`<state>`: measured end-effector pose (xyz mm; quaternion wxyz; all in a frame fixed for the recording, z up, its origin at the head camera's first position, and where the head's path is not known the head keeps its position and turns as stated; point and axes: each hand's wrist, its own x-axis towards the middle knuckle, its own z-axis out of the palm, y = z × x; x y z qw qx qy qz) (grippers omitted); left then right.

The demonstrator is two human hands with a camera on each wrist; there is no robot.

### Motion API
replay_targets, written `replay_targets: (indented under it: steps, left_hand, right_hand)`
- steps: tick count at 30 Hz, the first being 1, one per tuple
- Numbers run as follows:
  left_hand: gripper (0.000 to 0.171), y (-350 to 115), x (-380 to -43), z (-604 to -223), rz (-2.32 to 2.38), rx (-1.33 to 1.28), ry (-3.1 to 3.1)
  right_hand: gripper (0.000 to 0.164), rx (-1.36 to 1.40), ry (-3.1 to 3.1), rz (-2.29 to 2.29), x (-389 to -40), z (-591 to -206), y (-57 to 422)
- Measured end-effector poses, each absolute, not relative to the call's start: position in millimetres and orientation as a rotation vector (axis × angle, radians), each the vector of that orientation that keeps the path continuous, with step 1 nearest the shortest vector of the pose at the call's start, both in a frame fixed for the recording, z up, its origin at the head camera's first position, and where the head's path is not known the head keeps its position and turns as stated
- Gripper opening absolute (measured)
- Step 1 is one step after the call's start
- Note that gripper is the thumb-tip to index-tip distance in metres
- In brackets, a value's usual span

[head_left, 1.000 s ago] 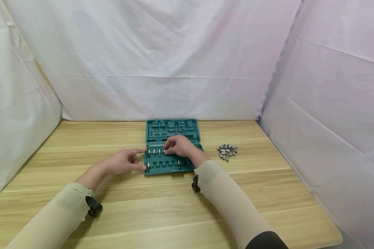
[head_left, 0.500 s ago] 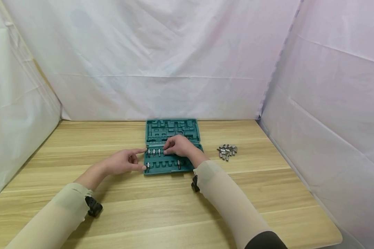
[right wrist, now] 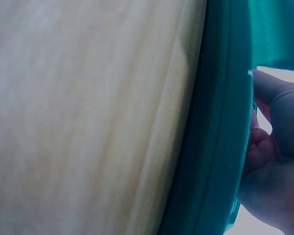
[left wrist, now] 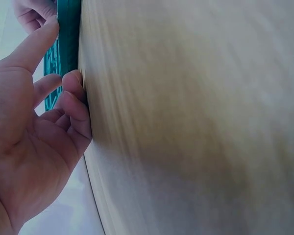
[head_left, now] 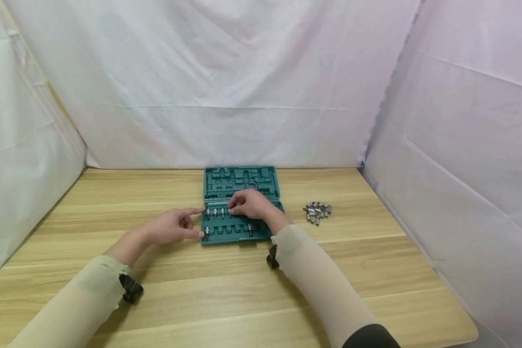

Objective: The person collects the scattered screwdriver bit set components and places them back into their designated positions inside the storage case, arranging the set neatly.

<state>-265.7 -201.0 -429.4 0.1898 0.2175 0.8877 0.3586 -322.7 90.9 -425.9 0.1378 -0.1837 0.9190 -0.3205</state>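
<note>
An open green plastic socket case (head_left: 226, 238) lies on the table, its lid (head_left: 241, 181) laid back. Several silver socket bits (head_left: 215, 213) sit in the left of its upper row. Below them, one bit (head_left: 206, 233) stands at the left end of the lower row and another bit (head_left: 250, 229) farther right. My right hand (head_left: 251, 205) reaches over the case and pinches a small socket bit (head_left: 229, 212) at the upper row, partly hidden by the fingertips. My left hand (head_left: 174, 226) touches the case's left edge with straight index finger and thumb; its other fingers bend loosely (left wrist: 73, 112).
A loose pile of metal socket bits (head_left: 317, 212) lies on the wooden table (head_left: 191, 299) to the right of the case. White sheets (head_left: 226, 135) hang behind the table and at both sides. Black wrist cameras (head_left: 130, 289) sit on both sleeves.
My right fingertips shift very slightly at the upper row, and more of the pinched socket bit shows now. The left hand and the case stay still.
</note>
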Motion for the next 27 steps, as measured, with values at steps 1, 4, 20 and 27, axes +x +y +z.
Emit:
replay_targets:
  steps: [1, 4, 20, 27]
  left_hand:
    - [0.088, -201, -266, -429, 1.009, 0.61, 2.495]
    - [0.088, -201, -266, -428, 1.012, 0.61, 2.494]
    - [0.088, -199, -264, -426, 1.029, 0.605, 2.48]
    - [0.088, -199, -265, -429, 1.031, 0.624, 2.497]
  right_hand:
    - [0.008, -0.529, 2.658, -0.925, -323, -426, 91]
    - [0.008, -0.52, 2.652, -0.932, -323, -426, 91]
    - [0.02, -0.565, 2.575, -1.104, -319, -424, 104]
    - [0.027, -0.588, 2.549, -1.202, -314, -420, 117]
